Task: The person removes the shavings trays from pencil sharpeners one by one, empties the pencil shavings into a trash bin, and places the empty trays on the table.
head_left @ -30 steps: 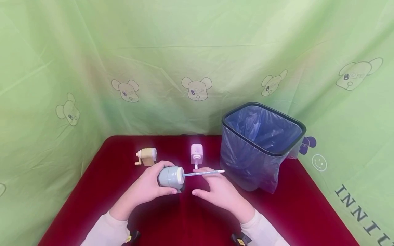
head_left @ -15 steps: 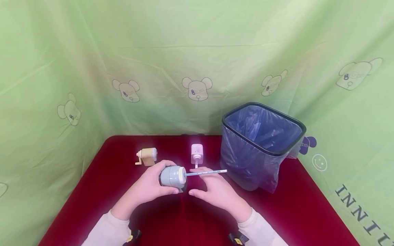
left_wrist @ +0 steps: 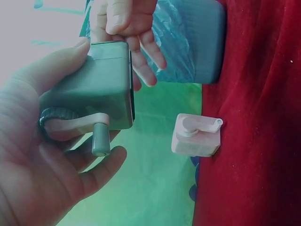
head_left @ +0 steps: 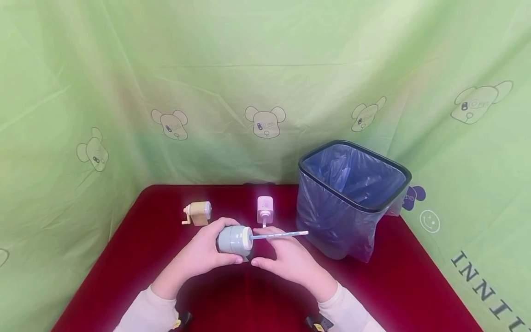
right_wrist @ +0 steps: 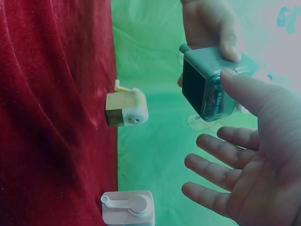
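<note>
Head view: the left hand [head_left: 203, 251] grips a grey-blue sharpener [head_left: 232, 240] holding a pencil [head_left: 280, 235]; the right hand [head_left: 292, 259] hovers loosely beside it.

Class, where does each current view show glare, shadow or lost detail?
Head: white highlights on the glossy grey-blue rounded pencil sharpener, a pinkish glow around the pale pink boxy sharpener, dark shadow on the red velvety cloth at the bottom; left wrist: top left corner bleached nearly white; right wrist: top right corner bleached, lettering on the grey-blue sharpener hard to read.
</note>
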`<state>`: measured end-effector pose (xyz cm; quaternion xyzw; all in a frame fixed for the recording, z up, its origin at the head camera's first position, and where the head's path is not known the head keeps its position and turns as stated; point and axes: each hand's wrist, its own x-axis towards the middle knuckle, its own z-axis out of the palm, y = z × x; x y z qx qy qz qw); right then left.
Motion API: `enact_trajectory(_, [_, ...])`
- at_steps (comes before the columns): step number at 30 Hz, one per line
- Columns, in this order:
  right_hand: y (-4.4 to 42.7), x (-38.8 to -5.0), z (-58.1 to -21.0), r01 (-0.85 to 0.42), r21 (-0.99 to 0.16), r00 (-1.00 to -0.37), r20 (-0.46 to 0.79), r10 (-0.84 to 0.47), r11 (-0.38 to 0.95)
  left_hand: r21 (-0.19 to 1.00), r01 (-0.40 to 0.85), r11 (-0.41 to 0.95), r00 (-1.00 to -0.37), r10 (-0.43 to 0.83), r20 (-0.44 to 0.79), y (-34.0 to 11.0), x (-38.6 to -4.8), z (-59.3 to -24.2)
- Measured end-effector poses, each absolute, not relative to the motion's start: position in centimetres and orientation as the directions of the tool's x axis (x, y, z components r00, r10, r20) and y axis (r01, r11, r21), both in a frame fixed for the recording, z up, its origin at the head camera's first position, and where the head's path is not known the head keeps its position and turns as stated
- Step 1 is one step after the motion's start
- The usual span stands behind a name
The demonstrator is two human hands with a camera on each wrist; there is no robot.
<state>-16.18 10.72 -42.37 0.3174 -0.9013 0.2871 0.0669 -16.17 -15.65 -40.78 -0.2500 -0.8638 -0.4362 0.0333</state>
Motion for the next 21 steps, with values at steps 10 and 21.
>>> enact_trajectory(10, [10.44, -16.22, -42.22, -0.624, -0.489, -0.778, 0.312, -0.546, 0.609, 0.746, 0.457, 0.483, -0.875, 0.395, 0.28, -15.44, -16.18, -40.58])
enact_trajectory(21, [10.12, -16.14, -42.07, -0.628, -0.494, -0.775, 0.323, -0.543, 0.601, 0.745, 0.462, 0.481, -0.872, 0.402, 0.281, -15.29, -15.94, -40.36])
